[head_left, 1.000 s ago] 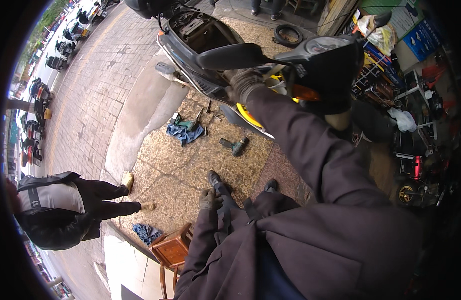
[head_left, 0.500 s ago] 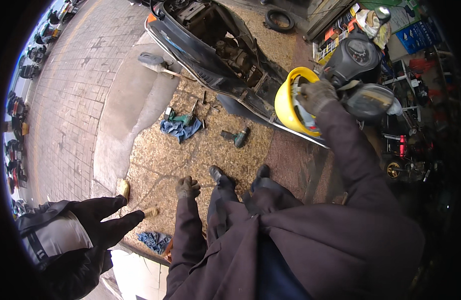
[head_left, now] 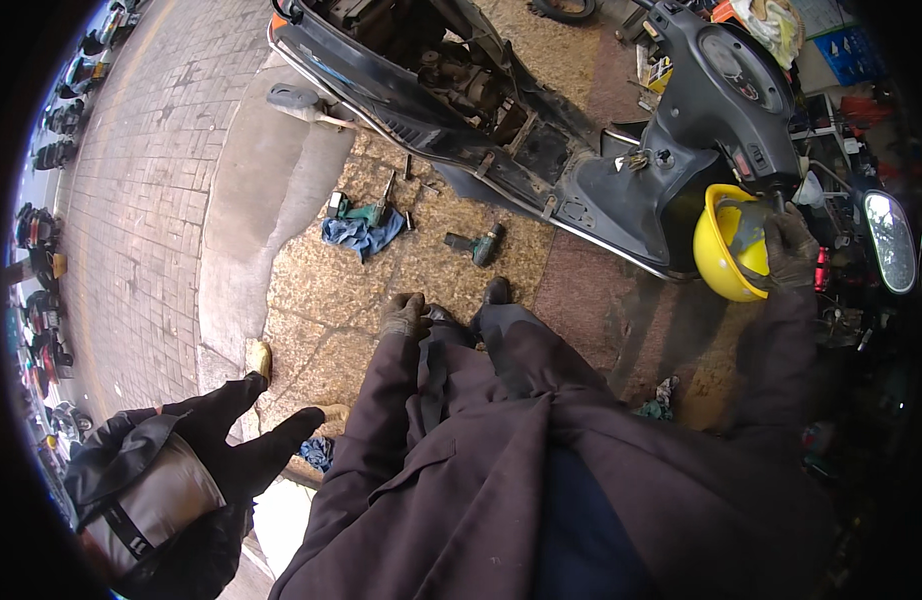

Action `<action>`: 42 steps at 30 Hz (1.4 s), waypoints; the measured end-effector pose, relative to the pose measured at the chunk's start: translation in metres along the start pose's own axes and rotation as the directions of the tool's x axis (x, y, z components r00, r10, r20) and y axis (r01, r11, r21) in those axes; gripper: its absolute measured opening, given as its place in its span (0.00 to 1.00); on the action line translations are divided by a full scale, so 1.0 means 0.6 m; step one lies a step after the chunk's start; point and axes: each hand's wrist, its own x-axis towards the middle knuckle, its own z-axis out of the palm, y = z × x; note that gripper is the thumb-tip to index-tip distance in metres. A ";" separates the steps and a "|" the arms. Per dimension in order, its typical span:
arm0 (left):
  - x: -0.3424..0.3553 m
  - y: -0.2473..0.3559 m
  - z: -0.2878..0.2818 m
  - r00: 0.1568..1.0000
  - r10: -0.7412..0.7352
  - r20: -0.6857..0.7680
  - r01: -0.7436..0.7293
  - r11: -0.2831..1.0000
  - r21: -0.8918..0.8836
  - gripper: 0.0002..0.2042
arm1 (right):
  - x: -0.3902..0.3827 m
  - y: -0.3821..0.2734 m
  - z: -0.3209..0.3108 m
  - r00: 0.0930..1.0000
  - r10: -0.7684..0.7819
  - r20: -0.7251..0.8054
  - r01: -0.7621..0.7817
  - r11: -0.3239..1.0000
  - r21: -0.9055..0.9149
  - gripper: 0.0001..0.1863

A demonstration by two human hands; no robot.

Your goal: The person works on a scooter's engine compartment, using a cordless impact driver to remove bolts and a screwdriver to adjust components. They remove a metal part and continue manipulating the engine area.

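In the head view, we see our gloved right hand [head_left: 791, 250] with its fingers curled over the rim of a yellow hard hat [head_left: 719, 255]. Half a second ago the hat was above the scooter's footboard; now it is beside the front of the scooter [head_left: 606, 190], below the handlebar. Our gloved left hand [head_left: 405, 316] is loosely curled, with nothing visible in it, left of the cordless drill [head_left: 476, 243]. The blue sign [head_left: 847, 55] is too small for us to read.
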 end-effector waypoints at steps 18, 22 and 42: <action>0.235 0.180 -0.136 0.980 0.084 0.179 -0.112 0.983 0.149 0.09 | 0.016 -0.185 0.030 0.871 0.435 -0.229 -0.491 0.790 -0.368 0.10; 0.243 0.277 -0.192 0.989 -0.080 0.126 0.058 0.984 0.169 0.09 | 0.031 -0.298 0.121 0.749 0.609 -0.259 -0.662 0.698 -0.273 0.10; 0.361 0.242 -0.228 0.968 0.100 0.229 -0.207 0.836 0.508 0.11 | -0.155 -0.503 0.628 -0.420 0.488 0.765 -0.335 -0.867 0.368 0.05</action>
